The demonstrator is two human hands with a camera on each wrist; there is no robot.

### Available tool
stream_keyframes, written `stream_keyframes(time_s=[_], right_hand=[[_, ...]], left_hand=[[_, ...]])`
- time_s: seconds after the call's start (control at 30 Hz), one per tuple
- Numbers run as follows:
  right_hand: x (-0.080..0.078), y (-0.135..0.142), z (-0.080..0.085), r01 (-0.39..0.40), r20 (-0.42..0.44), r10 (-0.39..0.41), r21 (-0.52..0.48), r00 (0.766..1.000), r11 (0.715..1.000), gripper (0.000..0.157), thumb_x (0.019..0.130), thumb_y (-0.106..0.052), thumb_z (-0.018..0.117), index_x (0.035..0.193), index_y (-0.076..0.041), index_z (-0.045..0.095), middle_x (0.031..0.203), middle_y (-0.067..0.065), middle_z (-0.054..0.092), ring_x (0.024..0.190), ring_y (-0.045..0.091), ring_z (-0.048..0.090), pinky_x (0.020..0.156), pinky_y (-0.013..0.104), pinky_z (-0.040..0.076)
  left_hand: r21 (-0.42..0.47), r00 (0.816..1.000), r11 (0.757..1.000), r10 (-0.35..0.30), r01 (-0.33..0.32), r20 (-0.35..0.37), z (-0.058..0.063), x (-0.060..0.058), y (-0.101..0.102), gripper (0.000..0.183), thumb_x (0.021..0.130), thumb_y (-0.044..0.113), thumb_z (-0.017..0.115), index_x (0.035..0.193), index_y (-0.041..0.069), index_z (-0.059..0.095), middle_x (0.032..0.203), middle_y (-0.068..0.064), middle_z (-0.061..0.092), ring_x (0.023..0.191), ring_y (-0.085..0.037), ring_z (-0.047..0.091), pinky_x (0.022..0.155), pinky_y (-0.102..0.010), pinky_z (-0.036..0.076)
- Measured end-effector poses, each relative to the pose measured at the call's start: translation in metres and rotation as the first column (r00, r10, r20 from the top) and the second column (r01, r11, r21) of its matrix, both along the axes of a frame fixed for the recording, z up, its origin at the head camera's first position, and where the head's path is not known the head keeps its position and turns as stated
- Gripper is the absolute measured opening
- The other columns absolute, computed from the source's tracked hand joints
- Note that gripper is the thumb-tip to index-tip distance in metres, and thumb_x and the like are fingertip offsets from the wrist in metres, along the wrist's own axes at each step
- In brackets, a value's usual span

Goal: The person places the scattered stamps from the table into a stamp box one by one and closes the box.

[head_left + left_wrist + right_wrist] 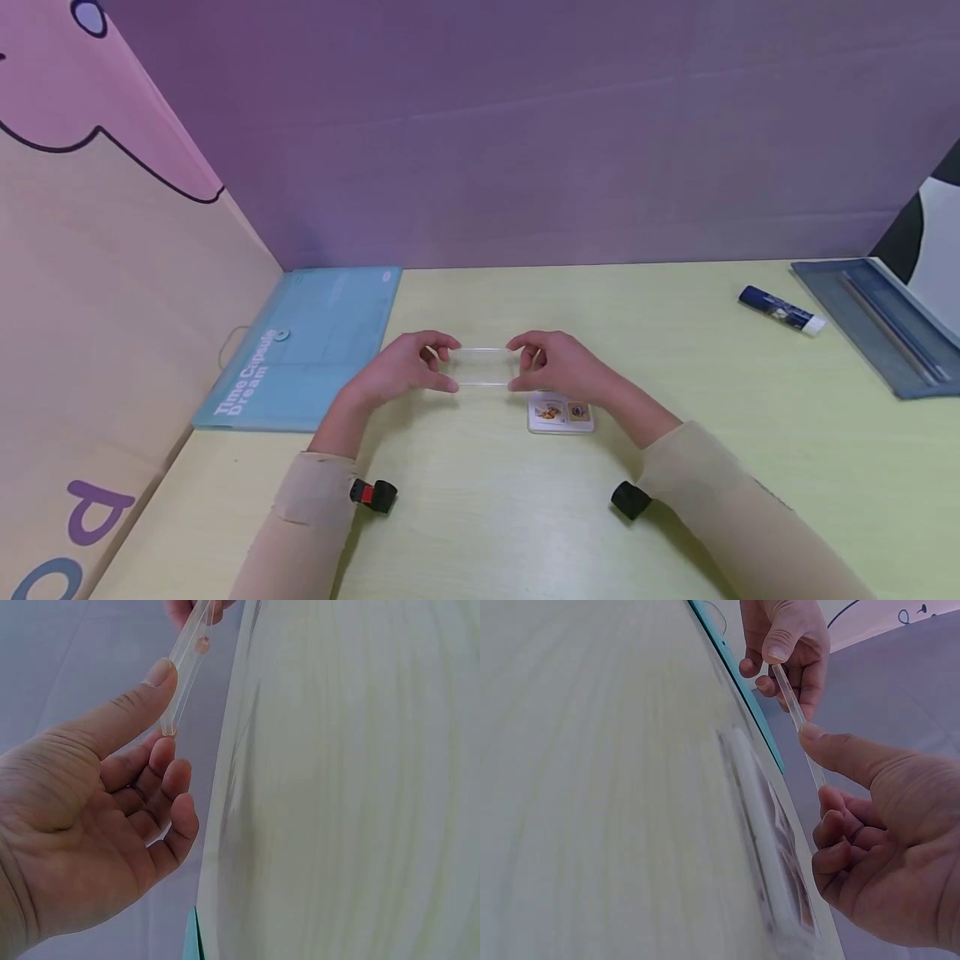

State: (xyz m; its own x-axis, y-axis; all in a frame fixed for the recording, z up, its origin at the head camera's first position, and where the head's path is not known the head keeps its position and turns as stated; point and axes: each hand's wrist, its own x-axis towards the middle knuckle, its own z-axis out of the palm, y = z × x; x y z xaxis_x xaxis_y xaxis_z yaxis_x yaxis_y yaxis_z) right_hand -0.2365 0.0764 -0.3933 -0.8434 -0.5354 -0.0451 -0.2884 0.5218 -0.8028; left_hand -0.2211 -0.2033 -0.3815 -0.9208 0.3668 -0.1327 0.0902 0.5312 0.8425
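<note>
Both hands hold a thin, clear rectangular plastic piece (482, 384) above the table, one at each end. My left hand (408, 367) pinches its left end between thumb and fingers. At the opposite end, my right hand (562, 364) grips it the same way. Edge-on in the left wrist view, the plastic piece (187, 671) looks shallow, with raised rims. Just below the right hand lies a small stack of picture cards (561, 415), its far edge partly hidden by that hand. In the right wrist view the stack (769, 825) appears blurred, with a glossy edge.
A light blue document folder (322, 350) lies at the left against the side wall. Toward the back right is a dark blue glue stick (780, 310) with a white end. A grey-blue pouch (885, 325) sits at the far right. Purple board (555, 167) closes the table's back.
</note>
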Motion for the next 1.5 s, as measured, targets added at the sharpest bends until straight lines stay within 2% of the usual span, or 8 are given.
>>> stream_keyframes(time_s=[0.33, 0.67, 1.5], right_hand=[[0.009, 0.024, 0.0, 0.009, -0.011, -0.009, 0.033, 1.0, 0.999, 0.052, 0.084, -0.02, 0.084, 0.129, -0.004, 0.062, 0.094, 0.002, 0.06, 0.08, 0.02, 0.053, 0.074, 0.033, 0.044], [0.019, 0.04, 0.001, 0.015, -0.019, -0.014, 0.041, 1.0, 0.999, 0.052, 0.082, -0.017, 0.085, 0.126, -0.003, 0.063, 0.092, 0.002, 0.06, 0.077, 0.02, 0.054, 0.069, 0.03, 0.044], [0.034, 0.072, -0.006, 0.019, -0.017, -0.019, 0.023, 1.0, 1.0, 0.053, 0.08, -0.017, 0.087, 0.123, 0.001, 0.062, 0.088, 0.003, 0.058, 0.074, 0.02, 0.05, 0.057, 0.024, 0.039]], left_hand=[[0.012, 1.0, 1.0, -0.027, 0.027, -0.006, 0.001, 0.005, 0.023, 0.055, 0.079, 0.012, 0.088, 0.128, 0.006, 0.064, 0.109, -0.014, 0.058, 0.089, -0.023, 0.054, 0.067, -0.031, 0.048], [-0.029, 1.0, 0.999, -0.03, 0.03, -0.008, 0.002, 0.012, 0.042, 0.054, 0.076, 0.01, 0.09, 0.124, 0.007, 0.065, 0.107, -0.011, 0.059, 0.087, -0.021, 0.053, 0.068, -0.03, 0.047], [-0.093, 0.994, 0.991, -0.099, 0.093, -0.053, -0.002, 0.023, 0.077, 0.052, 0.074, 0.01, 0.092, 0.118, 0.005, 0.066, 0.1, -0.008, 0.058, 0.084, -0.02, 0.051, 0.066, -0.028, 0.044]])
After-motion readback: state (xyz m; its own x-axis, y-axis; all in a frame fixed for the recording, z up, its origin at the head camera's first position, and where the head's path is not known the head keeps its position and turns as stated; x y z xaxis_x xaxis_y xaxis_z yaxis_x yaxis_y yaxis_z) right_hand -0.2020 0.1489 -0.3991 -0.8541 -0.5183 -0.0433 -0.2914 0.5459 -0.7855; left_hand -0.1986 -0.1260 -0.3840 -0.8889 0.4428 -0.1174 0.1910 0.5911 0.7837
